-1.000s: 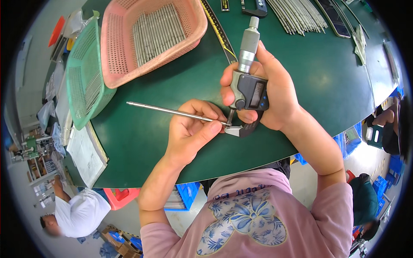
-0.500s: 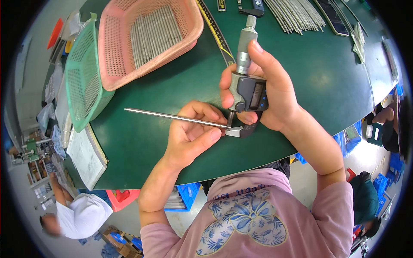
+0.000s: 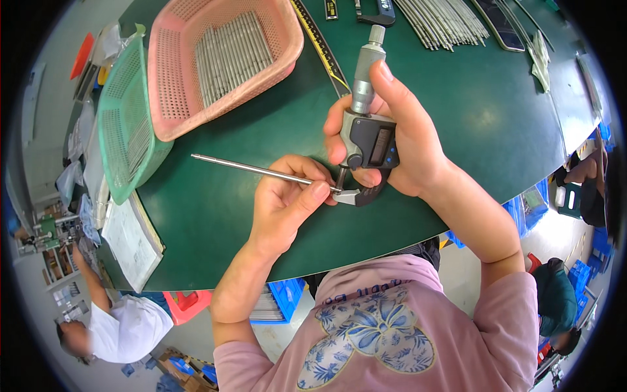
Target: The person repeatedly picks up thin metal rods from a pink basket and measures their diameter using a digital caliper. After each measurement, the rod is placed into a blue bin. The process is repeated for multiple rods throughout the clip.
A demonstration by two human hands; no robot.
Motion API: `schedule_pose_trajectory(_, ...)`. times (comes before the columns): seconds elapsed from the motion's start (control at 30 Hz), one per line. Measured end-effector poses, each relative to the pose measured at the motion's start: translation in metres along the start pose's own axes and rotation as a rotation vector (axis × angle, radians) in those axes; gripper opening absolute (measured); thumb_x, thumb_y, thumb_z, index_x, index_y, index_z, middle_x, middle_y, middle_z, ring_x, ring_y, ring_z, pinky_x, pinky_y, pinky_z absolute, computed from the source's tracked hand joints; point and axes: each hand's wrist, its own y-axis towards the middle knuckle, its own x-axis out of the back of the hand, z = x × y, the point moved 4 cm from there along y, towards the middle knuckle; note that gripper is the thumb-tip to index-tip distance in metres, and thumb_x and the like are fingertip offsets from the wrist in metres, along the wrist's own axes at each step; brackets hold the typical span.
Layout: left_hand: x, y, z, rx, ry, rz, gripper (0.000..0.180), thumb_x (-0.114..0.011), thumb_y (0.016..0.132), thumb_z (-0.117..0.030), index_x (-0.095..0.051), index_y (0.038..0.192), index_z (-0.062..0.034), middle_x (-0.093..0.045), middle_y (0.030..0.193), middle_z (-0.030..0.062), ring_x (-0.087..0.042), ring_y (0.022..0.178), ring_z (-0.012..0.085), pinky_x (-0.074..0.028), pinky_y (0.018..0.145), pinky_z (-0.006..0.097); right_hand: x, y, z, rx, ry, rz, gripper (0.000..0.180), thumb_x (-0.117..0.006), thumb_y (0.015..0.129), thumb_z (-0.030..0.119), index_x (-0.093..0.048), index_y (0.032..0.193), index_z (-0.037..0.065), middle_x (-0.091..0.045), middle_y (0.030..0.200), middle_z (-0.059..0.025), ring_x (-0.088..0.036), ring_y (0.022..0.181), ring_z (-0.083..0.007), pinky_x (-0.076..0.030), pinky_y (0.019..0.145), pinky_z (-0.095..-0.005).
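Note:
My left hand pinches a thin, shiny metal rod near its right end, between thumb and fingers. The rod slants up to the left, its far end free above the table. Wrapped in my right hand is a digital micrometer with a grey and black body, its thimble pointing up and away. The rod's right end lies at the micrometer's jaws, between spindle and anvil; whether both faces touch it, I cannot tell. My right thumb rests along the thimble.
A pink basket of metal rods stands at the back left, beside a green basket. More rods lie on the green table at the far right, near a phone. Papers lie at left. A ruler lies behind.
Both hands, with the rod and micrometer, have shifted slightly to the left. My left thumb has moved a little along the rod's end. The rod is still at the jaws.

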Motion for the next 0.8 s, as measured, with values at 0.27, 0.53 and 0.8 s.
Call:
schedule_pose_trajectory(0.27, 0.0022, -0.0009, 0.0007, -0.020, 0.024, 0.009, 0.013, -0.058, 0.083, -0.007, -0.048, 0.088, -0.0004, -0.056, 0.083, 0.0079, -0.055, 0.073, 0.0125, -0.049, 0.066, 0.026, -0.0004, -0.0006, -0.0014, -0.087, 0.081, 0.005, 0.066, -0.019, 0.089, 0.055, -0.053, 0.085, -0.001, -0.058, 0.066, -0.0102, -0.041, 0.036, -0.0119, -0.038, 0.038, -0.0246)
schedule_pose_trajectory(0.53, 0.0024, -0.0003, 0.0004, -0.015, 0.018, 0.006, 0.013, -0.058, 0.083, -0.006, -0.048, 0.088, -0.0001, -0.055, 0.083, 0.0077, -0.055, 0.074, 0.0118, -0.051, 0.065, 0.026, 0.0017, -0.0010, -0.0031, -0.104, 0.157, 0.026, 0.065, -0.032, 0.081, 0.060, -0.054, 0.083, -0.001, -0.058, 0.065, -0.0107, -0.041, 0.037, -0.0126, -0.039, 0.039, -0.0248)
schedule_pose_trajectory(0.8, -0.0018, -0.0008, -0.0015, -0.001, 0.001, 0.002, 0.013, -0.057, 0.083, -0.006, -0.048, 0.090, -0.0001, -0.055, 0.086, 0.0087, -0.056, 0.076, 0.0126, -0.050, 0.067, 0.027, 0.0024, -0.0022, -0.0003, -0.070, 0.053, -0.030, 0.065, -0.039, 0.078, 0.063, -0.055, 0.080, 0.000, -0.058, 0.063, -0.0100, -0.043, 0.036, -0.0118, -0.036, 0.036, -0.0222)
